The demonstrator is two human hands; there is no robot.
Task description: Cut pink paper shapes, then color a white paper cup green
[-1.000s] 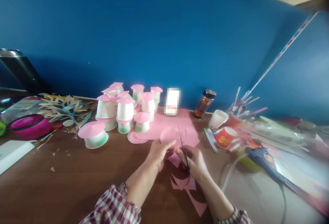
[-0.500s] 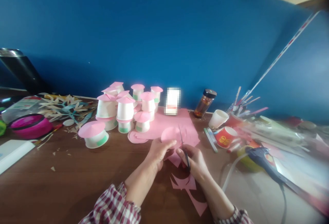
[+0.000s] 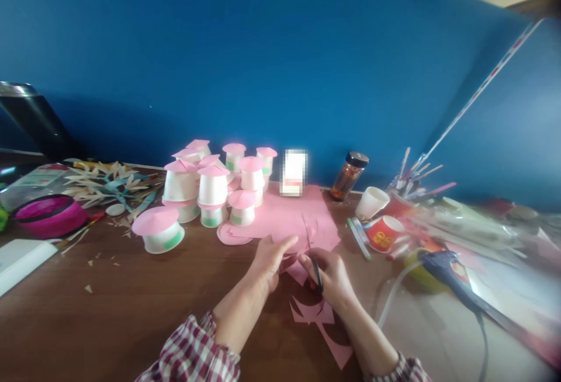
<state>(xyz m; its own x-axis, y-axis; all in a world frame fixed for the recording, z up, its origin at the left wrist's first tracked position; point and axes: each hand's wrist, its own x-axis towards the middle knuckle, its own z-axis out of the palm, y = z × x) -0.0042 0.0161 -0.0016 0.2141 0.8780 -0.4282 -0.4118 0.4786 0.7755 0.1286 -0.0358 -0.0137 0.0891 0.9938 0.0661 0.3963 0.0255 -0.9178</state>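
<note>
My left hand (image 3: 268, 262) is closed on a piece of pink paper (image 3: 301, 245), thumb on top. The paper blends into the pink sheets (image 3: 302, 204) behind, so its outline is hard to make out. My right hand (image 3: 333, 277) grips black-handled scissors (image 3: 318, 277), their thin blades pointing away from me at the paper. Curved pink offcuts (image 3: 312, 312) lie on the table below the hands. To the left stand several white paper cups (image 3: 213, 188) with pink paper cone tops, some stacked. One short, wide cup (image 3: 162, 239) sits nearer to me.
Left: leaf-shaped paper strips (image 3: 116, 183), a magenta round container (image 3: 51, 215) and a dark flask (image 3: 35, 125). Right: a dark-lidded bottle (image 3: 349, 176), a white cup (image 3: 372, 202), a red cup (image 3: 385, 233) and a glue gun (image 3: 451, 277) with its cord. A blue wall (image 3: 263, 66) rises behind.
The pink paper piece has turned and dropped slightly between my hands. The scissors have shifted a little left, blades at a slightly different angle. Everything on the table stays put.
</note>
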